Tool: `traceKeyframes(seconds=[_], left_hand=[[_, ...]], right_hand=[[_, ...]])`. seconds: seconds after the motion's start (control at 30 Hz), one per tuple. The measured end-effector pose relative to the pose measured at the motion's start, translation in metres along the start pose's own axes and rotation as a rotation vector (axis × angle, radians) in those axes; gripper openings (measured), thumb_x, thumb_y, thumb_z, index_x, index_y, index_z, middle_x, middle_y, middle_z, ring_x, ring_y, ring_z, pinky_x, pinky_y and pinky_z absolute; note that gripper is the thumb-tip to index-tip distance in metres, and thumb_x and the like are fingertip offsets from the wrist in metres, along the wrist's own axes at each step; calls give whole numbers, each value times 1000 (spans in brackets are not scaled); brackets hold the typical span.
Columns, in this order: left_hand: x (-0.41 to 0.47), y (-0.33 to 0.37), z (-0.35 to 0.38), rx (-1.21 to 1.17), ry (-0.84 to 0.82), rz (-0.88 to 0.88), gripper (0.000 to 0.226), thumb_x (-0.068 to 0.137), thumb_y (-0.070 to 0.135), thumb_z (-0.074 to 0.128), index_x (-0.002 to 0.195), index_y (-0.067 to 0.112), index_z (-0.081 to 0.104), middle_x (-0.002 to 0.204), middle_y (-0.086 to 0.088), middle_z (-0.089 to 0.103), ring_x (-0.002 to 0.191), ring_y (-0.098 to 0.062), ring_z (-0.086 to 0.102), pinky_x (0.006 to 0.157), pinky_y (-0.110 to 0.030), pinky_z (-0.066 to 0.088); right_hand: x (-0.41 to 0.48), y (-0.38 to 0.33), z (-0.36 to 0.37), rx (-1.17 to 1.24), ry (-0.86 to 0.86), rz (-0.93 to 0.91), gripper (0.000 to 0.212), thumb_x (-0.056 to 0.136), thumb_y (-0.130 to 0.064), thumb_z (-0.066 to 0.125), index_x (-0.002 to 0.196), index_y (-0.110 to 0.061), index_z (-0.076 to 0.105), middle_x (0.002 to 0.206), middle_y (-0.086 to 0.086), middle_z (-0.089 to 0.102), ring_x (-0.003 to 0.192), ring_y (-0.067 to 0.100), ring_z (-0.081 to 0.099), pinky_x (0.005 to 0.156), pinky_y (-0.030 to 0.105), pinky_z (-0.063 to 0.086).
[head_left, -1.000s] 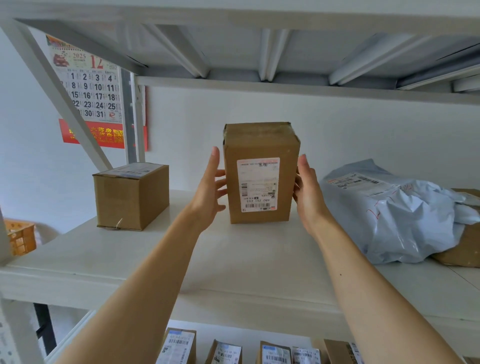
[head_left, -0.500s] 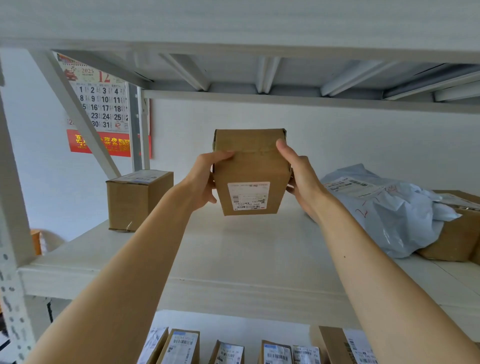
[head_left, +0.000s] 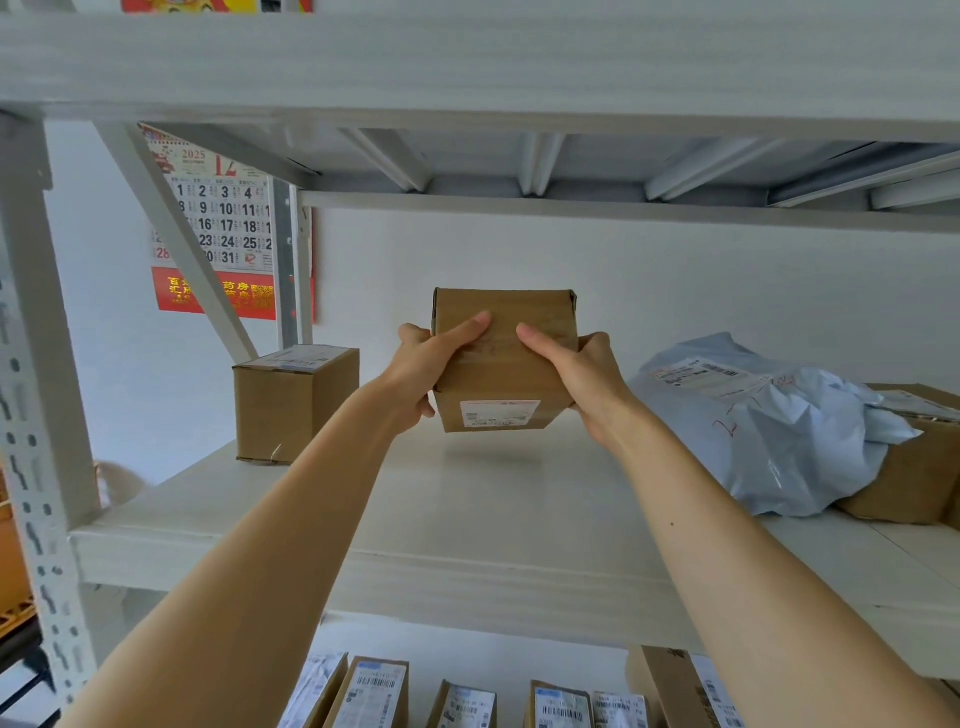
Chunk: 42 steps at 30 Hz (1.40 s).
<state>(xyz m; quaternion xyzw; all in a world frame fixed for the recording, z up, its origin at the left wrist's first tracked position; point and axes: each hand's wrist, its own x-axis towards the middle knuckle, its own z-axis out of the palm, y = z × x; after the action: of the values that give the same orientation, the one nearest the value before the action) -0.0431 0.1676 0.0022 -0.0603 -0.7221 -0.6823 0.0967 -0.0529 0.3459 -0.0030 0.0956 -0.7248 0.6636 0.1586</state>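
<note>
step in hand: we hold the cardboard box (head_left: 504, 374) in both hands, just above the shelf (head_left: 493, 519)
done so far: the box is clear of the board, with a faint shadow under it, so we judge the pick-up is made
left to do: as we read it, bringing the box out past the front edge of the shelf and on to wherever it goes; nothing here shows that place
where the box is: in the air over the middle of the shelf, tipped so that its shipping label (head_left: 500, 414) faces down and towards us
left hand (head_left: 421, 369): clamped on the box's left side, thumb laid across the near face, fingers wrapped round behind
right hand (head_left: 587, 374): clamped on the right side in the same way, its thumb near the other thumb but apart
arms: both stretched up and forward, wrists bent in towards the box
neighbours: a second box (head_left: 296, 405) stands well apart on our left, a pale blue mailer bag (head_left: 769, 431) lies on our right
below: labelled parcels (head_left: 374, 691) stand in a row on the lower shelf
</note>
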Motion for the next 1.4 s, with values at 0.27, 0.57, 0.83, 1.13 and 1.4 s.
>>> traceKeyframes(seconds=[0.27, 0.57, 0.83, 1.13, 1.4], left_hand=[[2, 22, -25, -27, -65, 28, 79, 91, 78, 11, 155, 36, 26, 157, -5, 38, 146, -38, 30, 116, -66, 12], [10, 10, -35, -16, -5, 106, 75, 92, 75, 20, 127, 18, 54, 147, -6, 51, 144, -32, 36, 119, -64, 12], [11, -8, -51, 78, -96, 96, 26, 100, 42, 53, 118, 23, 54, 119, -2, 66, 116, -30, 60, 88, -41, 52], [6, -15, -69, 80, -127, -78, 32, 95, 33, 61, 127, 30, 59, 121, -1, 65, 118, -26, 59, 109, -52, 42], [-4, -32, -81, 79, -58, -184, 39, 88, 33, 68, 124, 21, 59, 123, -10, 64, 108, -30, 65, 92, -44, 56]], right_hand=[[-9, -9, -21, 143, -308, 11, 71, 83, -73, 46, 139, -29, 49, 141, -3, 56, 137, 18, 44, 116, 57, 25], [8, -2, -16, 20, -52, -136, 58, 94, -38, 65, 148, -31, 45, 126, -7, 65, 123, 13, 55, 105, 46, 42], [12, 1, 9, 64, -21, 94, 47, 94, -55, 55, 125, -21, 62, 111, 2, 71, 107, 27, 66, 91, 55, 54], [11, 10, 29, 18, -89, 257, 40, 98, -40, 57, 117, -6, 63, 114, 20, 67, 85, 32, 70, 58, 34, 58], [4, 18, 42, -42, -125, 348, 38, 93, -33, 59, 118, -4, 62, 117, 25, 65, 79, 33, 66, 52, 32, 57]])
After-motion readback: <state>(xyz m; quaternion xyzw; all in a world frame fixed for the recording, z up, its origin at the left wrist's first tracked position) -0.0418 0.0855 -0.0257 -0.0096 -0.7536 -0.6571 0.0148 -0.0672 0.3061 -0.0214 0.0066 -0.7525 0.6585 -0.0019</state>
